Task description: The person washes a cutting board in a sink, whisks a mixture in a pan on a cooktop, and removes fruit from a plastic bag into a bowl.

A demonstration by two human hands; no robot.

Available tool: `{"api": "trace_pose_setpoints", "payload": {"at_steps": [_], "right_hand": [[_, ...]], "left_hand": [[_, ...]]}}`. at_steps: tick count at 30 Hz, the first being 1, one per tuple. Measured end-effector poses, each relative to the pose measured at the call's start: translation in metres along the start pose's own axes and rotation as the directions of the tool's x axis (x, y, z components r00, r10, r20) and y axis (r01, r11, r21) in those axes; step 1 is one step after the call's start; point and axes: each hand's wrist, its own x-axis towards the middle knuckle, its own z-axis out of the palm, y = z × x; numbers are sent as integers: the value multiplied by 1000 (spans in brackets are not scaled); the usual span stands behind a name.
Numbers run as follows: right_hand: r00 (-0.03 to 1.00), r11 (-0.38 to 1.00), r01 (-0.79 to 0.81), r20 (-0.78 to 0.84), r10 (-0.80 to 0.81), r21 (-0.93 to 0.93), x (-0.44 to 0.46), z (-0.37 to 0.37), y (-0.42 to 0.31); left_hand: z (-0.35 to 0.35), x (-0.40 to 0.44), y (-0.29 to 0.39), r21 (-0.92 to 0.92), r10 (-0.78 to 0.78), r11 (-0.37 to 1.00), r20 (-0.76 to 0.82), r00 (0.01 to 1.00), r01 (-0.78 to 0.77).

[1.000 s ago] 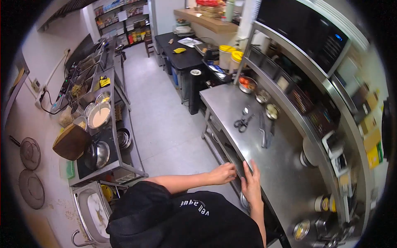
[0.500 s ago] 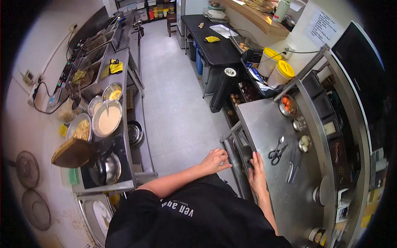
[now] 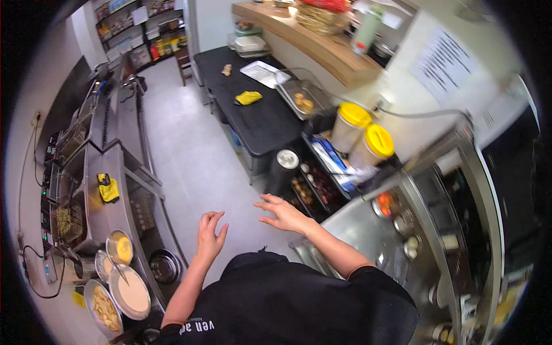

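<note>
My left hand [image 3: 210, 237] is raised in front of my body with its fingers apart and nothing in them. Level with it, my right hand [image 3: 284, 214] is also empty, its fingers spread. Both hang in the air over the aisle floor [image 3: 178, 172], touching nothing. On the left counter stand a bowl of pale batter [image 3: 131, 292] with a utensil in it, a bowl of yellow liquid [image 3: 122, 247] and a bowl of pale cut pieces [image 3: 104, 309]. Beyond my right hand is a black cylindrical bin [image 3: 283, 172].
A black table [image 3: 247, 123] holds a yellow cloth [image 3: 248, 98], a white tray [image 3: 264, 73] and a clear container [image 3: 303, 98]. Two yellow-lidded tubs [image 3: 371, 144] stand near the steel counter [image 3: 351, 227], which carries a bowl of tomatoes [image 3: 384, 204]. Fryers line the left wall.
My view has swung toward the far end of the aisle. Both hands have moved forward and apart; my right hand has left the edge of the steel counter.
</note>
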Motion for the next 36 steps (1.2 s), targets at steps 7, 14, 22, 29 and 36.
{"api": "trace_pose_setpoints", "payload": {"at_steps": [7,14,22,29,36], "right_hand": [[926,936,347,136,-351,52,262,41,-3],[988,988,151,-15,-152,-37,442,13,27],[895,982,-152,-406,184,110,592,-75,114],[870,940,-220,-383,310,260,774,-125,199],[913,998,-9,-406,34,63,991,-179,230]], "left_hand": [[-9,115,-148,-80,-195,979,-108,975,187],[-33,320,-286,-33,12,999,56,998,-10],[-27,583,-339,-259,175,958,174,969,-126],[-30,769,-409,-311,259,934,246,934,-177],[-51,951,-532,-119,240,966,88,967,-229]]}}
